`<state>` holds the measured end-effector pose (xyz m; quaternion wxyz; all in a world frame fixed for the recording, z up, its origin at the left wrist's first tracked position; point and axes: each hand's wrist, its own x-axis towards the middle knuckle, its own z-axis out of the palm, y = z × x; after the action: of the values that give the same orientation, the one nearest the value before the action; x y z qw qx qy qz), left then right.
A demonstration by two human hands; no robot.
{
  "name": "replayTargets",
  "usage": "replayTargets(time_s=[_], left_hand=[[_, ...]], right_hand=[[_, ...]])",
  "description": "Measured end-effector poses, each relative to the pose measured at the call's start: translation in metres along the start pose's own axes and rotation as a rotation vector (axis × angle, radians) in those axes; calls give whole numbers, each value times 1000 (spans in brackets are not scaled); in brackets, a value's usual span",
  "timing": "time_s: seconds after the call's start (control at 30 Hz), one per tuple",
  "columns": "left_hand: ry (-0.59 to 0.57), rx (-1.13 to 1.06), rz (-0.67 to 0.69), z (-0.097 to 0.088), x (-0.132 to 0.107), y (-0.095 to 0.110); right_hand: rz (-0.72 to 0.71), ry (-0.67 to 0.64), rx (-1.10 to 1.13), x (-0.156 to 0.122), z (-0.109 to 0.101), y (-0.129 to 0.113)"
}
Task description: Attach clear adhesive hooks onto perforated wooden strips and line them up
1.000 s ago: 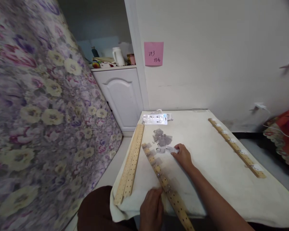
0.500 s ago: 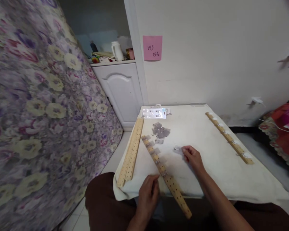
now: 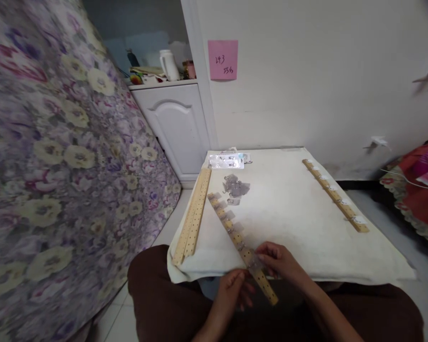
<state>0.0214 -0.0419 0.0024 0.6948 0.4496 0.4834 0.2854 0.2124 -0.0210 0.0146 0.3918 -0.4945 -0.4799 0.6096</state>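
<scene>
A pale wooden strip with rows of holes (image 3: pixel 267 287) lies aslant on the cloth, its near end over the table's front edge. Small clear plastic tabs with metal hooks (image 3: pixel 229 227) sit along its far part. My right hand (image 3: pixel 280 260) pinches one clear hooked tab (image 3: pixel 256 262) against the strip's near part; the fingertips partly cover it. At the strip's left edge is my left hand (image 3: pixel 230 289), its fingers loosely apart, with one fingertip at the edge. Beyond the strip lies a pile of similar clear tabs (image 3: pixel 237 187).
Two perforated wooden strips (image 3: pixel 194 213) lie along the table's left side. Another strip fitted with tabs (image 3: pixel 333 194) lies on the right. Clear packaging (image 3: pixel 226 160) rests at the back of the cloth-covered table (image 3: pixel 288 204). A floral curtain (image 3: pixel 67 166) hangs at left.
My right hand has moved left and nearer, bringing the clear tab from above the cloth onto the strip. My left hand has shifted right to the strip's edge and its fingers have opened out.
</scene>
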Motion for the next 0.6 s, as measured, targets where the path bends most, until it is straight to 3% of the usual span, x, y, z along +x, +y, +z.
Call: replayTargets(time_s=[0.3,0.6], left_hand=[[-39,-206,-87,7,-2,-2],[-20,-85,-58,11,2,0]], right_hand=[[38,39,-31,-2,1,-4],[32,53,-75,-3,2,-7]])
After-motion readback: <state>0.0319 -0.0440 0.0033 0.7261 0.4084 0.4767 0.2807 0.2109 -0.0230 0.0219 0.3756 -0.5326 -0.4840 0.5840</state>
